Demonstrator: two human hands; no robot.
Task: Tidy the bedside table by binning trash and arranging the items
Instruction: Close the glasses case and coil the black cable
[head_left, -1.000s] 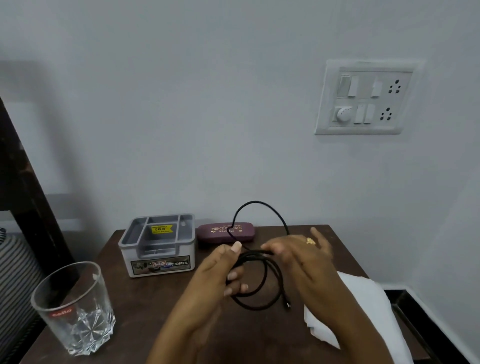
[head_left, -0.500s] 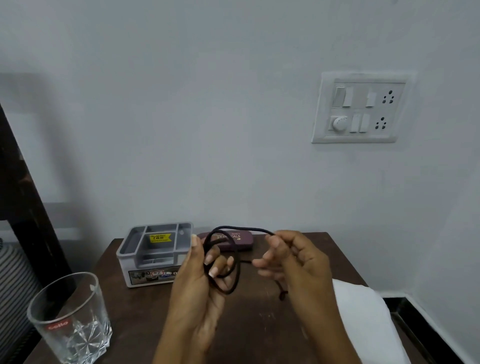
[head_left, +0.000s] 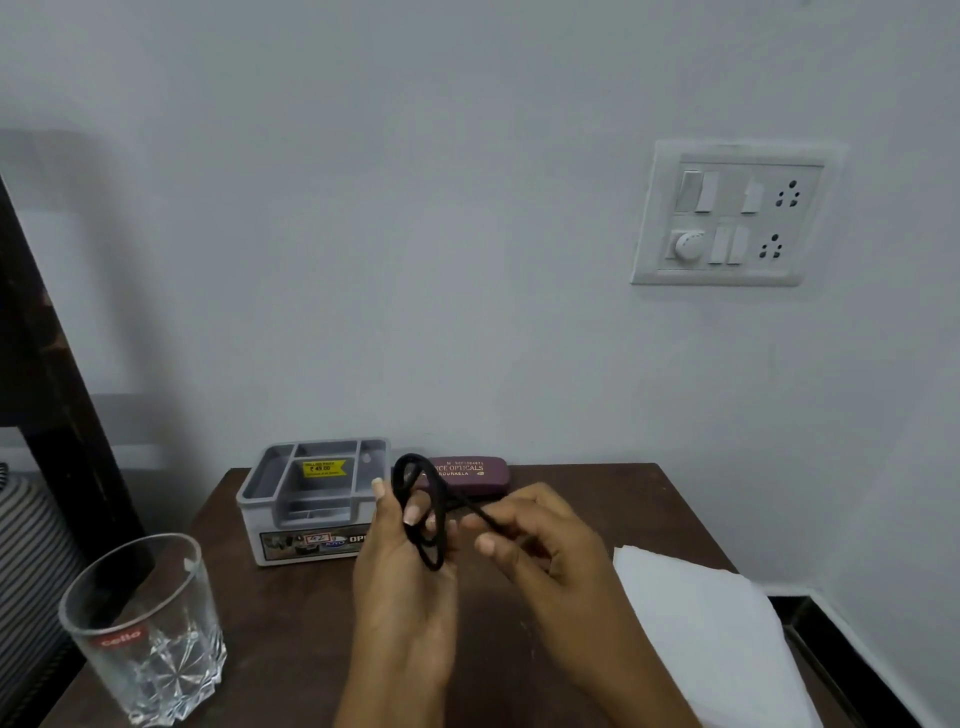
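Above the middle of the dark wooden counter (head_left: 291, 613), both hands are raised with a black cable (head_left: 423, 512) between them. The left hand (head_left: 402, 577) is held palm up, its fingers curled around a small coil of the cable; the loops stand nearly upright, their long axis running from the base of the fingers up past the fingertips, and the top of the coil rises clear of the hand. The right hand (head_left: 540, 540) is just beside it, thumb and fingers pinching a single strand that leaves the coil and slants down to the right into the grip. The strand is taut and short, so the two hands are near each other but not touching. The free end of the cable is hidden behind the right hand.

Behind the left hand on the counter sits a grey compartment organiser (head_left: 311, 499) with a yellow price sticker inside. Just beside it to the right, against the wall, lies a maroon spectacle case (head_left: 472, 475) with its long side parallel to the wall. A clear drinking glass (head_left: 145, 634) stands upright at the near left corner. A white tissue (head_left: 706, 629) lies over the right edge of the counter.
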